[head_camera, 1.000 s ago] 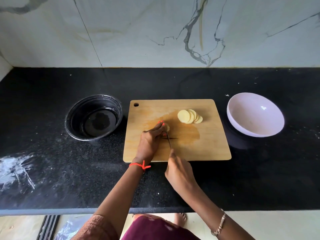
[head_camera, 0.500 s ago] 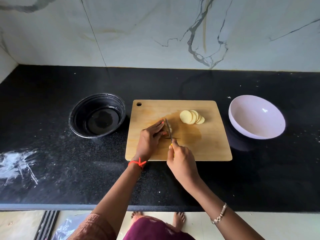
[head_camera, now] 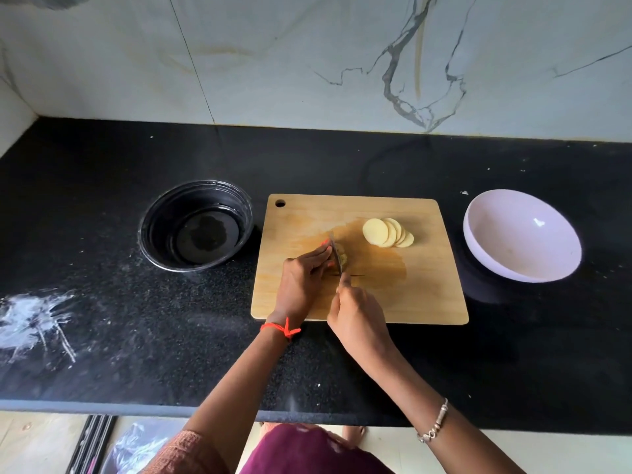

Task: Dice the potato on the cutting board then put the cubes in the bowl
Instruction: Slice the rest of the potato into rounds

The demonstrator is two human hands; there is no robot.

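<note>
From where I stood the job looked less than half done. The left hand (head_camera: 302,278) lay on the cutting board (head_camera: 427,285) with its fingers bent down onto the last stub of potato (head_camera: 343,258), pinning it in place. The right hand (head_camera: 359,316) was wrapped tight round the handle of the knife (head_camera: 337,256), whose blade stood just beside the left fingertips and against the stub. I took it for one of the last slicing cuts.

A fan of round slices (head_camera: 386,232) lay overlapping on the far right part of the board, well apart from both hands; they were whole discs, not crossed into strips or cubes. So the slicing seemed nearly finished, and all the real dicing was left: stacking the discs, cutting them into sticks, then across.

The pale bowl (head_camera: 519,241) sat on the black table (head_camera: 102,285) to the right of the board with nothing in it. The black bowl (head_camera: 150,234) on the left held no potato either, only what looked like a film of liquid at the bottom. I could not tell which bowl was meant for the cubes, though the pale one seemed likelier; the transfer had not begun.
</note>
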